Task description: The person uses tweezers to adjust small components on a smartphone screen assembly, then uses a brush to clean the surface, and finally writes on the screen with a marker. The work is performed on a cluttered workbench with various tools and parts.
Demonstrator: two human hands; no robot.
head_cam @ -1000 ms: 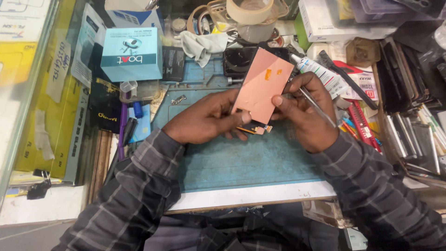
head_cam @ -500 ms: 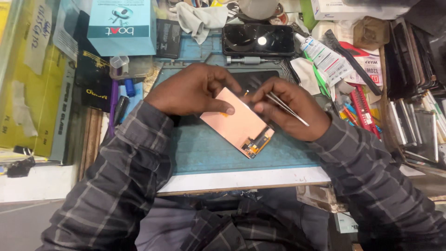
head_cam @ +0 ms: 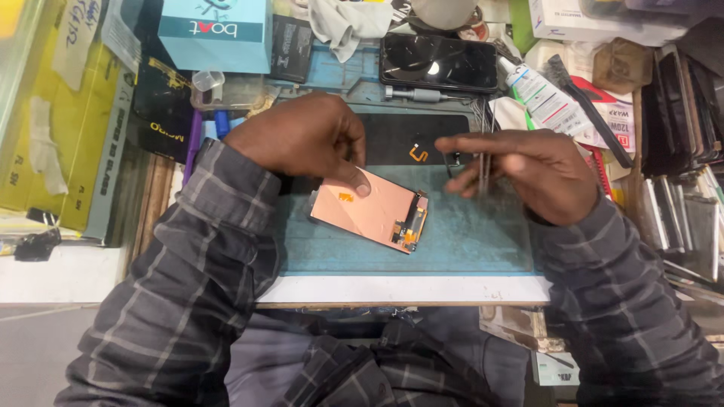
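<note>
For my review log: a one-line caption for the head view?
Left hand pins a copper-backed screen panel on a blue mat; right hand holds tweezers.

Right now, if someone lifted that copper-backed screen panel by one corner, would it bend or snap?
Probably stiff but fragile: the screen panel looks thin and flat, like glass. It seems light; the left hand steadies it with one fingertip. The flex cable end likely tears easily.
</note>
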